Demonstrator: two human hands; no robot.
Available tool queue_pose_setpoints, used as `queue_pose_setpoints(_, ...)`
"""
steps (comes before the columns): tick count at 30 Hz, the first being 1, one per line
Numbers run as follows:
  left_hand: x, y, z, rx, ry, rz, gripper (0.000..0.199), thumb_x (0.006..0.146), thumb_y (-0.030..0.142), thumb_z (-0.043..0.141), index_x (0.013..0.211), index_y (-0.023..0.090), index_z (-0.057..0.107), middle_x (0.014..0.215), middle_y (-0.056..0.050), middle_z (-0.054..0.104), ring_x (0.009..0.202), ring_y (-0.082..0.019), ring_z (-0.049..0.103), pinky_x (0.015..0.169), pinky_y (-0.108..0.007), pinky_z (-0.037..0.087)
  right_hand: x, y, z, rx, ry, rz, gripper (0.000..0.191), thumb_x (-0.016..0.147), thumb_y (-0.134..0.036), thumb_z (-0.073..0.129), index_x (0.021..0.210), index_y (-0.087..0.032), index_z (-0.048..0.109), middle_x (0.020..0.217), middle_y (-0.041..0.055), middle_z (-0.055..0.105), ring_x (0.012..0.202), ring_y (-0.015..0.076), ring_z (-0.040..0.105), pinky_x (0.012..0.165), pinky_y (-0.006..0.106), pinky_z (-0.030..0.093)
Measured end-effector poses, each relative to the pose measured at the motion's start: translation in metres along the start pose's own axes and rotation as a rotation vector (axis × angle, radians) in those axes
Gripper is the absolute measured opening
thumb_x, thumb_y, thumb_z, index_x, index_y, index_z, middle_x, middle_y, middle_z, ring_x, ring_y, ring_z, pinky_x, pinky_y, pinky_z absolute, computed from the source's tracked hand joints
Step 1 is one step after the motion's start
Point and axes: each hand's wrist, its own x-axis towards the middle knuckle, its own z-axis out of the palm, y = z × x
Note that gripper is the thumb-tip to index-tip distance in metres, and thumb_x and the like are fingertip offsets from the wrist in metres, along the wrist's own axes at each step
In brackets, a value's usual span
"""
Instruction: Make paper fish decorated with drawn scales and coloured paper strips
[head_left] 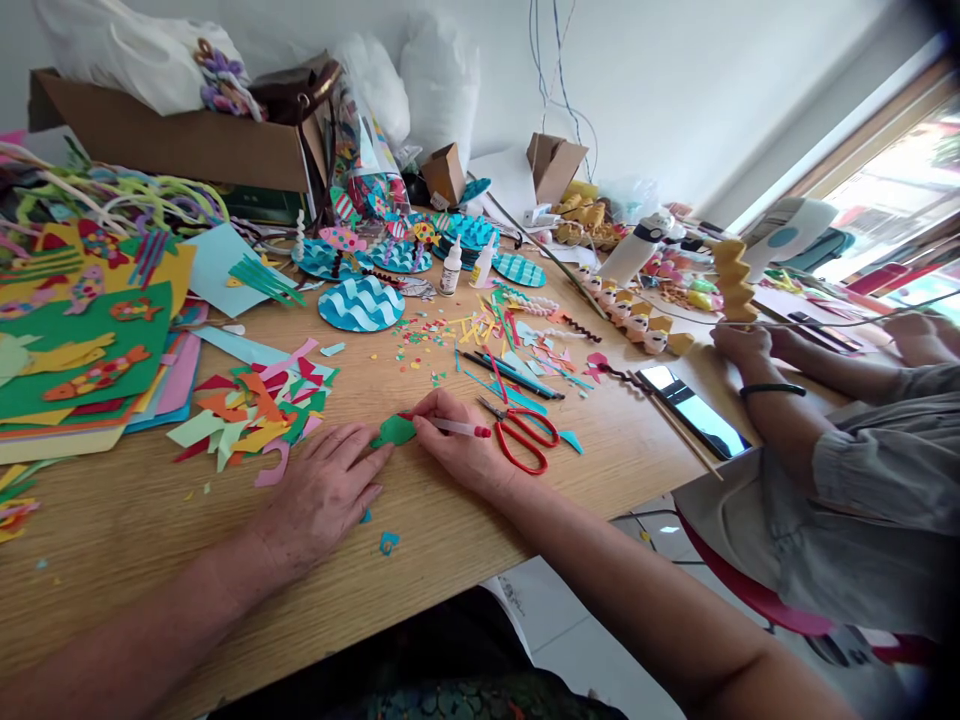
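Observation:
A small green paper cut-out [395,431] with a rounded, leaf-like shape lies on the table between my hands. My left hand [319,492] rests flat with its fingers stretched out, its fingertips at the cut-out's left edge. My right hand [459,440] grips a pale pen with a red end [459,428], and its fingers meet the right side of the cut-out. The pen's tip is hidden by my fingers. Just right of that hand lie red-handled scissors [526,432], blades partly apart. Several coloured paper scraps [259,400] form a pile beyond my left hand.
Stacked coloured paper [90,350] bears paper fish at the left. Glue bottles [451,268], blue wavy discs [361,304] and dark pens [510,375] lie farther back. A phone [694,412] and a wooden stick [686,440] are at the right, near another person's hands [742,345] holding a yellow wavy piece.

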Motion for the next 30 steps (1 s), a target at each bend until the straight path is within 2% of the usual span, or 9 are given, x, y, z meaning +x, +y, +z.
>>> queue_pose_setpoints(13, 0.0007, -0.0001, -0.0011, 0.013, -0.003, 0.002, 0.032, 0.086, 0.025, 0.044, 0.114, 0.019, 0.06, 0.116, -0.01, 0.058, 0.107, -0.027, 0.05, 0.091, -0.045, 0.043, -0.0013, -0.0071, -0.0031, -0.053, -0.059, 0.012, 0.001, 0.075, -0.018, 0.052, 0.075, -0.018, 0.053, 0.062, -0.0037, 0.056, 0.055, 0.0073, 0.049, 0.053, 0.018, 0.036)
queue_pose_setpoints(30, 0.0009, -0.0002, -0.0013, 0.009, 0.018, 0.024, 0.031, 0.087, 0.023, 0.043, 0.112, 0.017, 0.06, 0.115, -0.012, 0.058, 0.106, -0.029, 0.051, 0.09, -0.046, 0.043, 0.0028, -0.0027, -0.0017, -0.042, -0.008, 0.024, 0.002, 0.075, -0.019, 0.051, 0.074, -0.018, 0.052, 0.064, -0.0034, 0.058, 0.055, 0.0077, 0.05, 0.052, 0.018, 0.037)
